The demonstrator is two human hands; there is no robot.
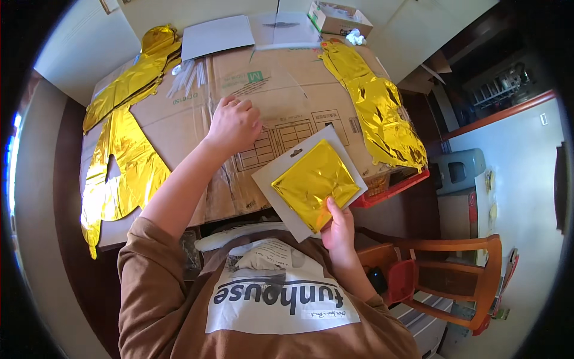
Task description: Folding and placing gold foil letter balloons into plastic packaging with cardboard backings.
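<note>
My right hand (339, 228) holds a grey backing card (284, 212) tilted over the near edge of the cardboard. Its thumb presses a folded gold foil balloon (317, 182) flat against the card; the other fingers are hidden beneath. The card has a hanging slot at its upper left corner. My left hand (235, 125) is above the middle of the cardboard, fingers curled in; whatever they may hold is hidden. Flat gold foil balloons (128, 173) lie at the left, the nearest shaped like a letter A. More gold foil balloons (382, 113) lie along the right edge.
Flattened brown cardboard (179, 137) covers the table. Thin clear straws (190, 79) lie at its far left, near a grey card (218, 37). A small open box (339, 18) and crumpled white tissue (356, 37) sit at the back. A wooden chair (448, 269) stands at my right.
</note>
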